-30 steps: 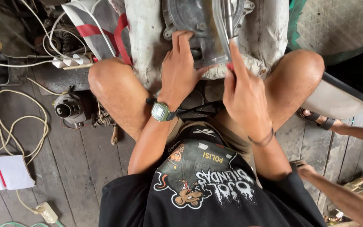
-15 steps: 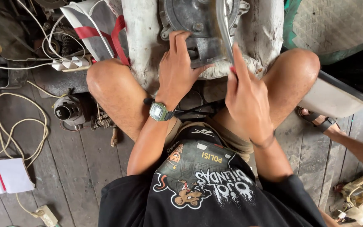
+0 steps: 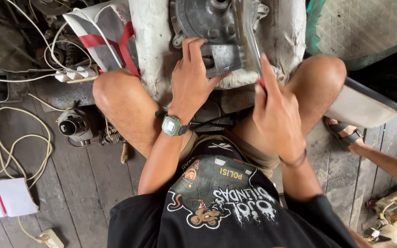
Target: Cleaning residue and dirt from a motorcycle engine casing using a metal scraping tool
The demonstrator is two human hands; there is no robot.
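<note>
Left hand (image 3: 191,85): fingers curled, gripping grey metal engine casing (image 3: 212,25) just beyond the knuckles. Right hand (image 3: 276,115): index extended along a metal lever (image 3: 246,34), apparently pinching a red-tipped tool (image 3: 261,82).

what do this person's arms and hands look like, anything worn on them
Both arms are bare from the short black sleeves of a T-shirt with a cartoon print. The left hand has a green digital wristwatch with a dark strap at its wrist. The right hand has a thin dark band around its wrist. No gloves or rings show.
</note>
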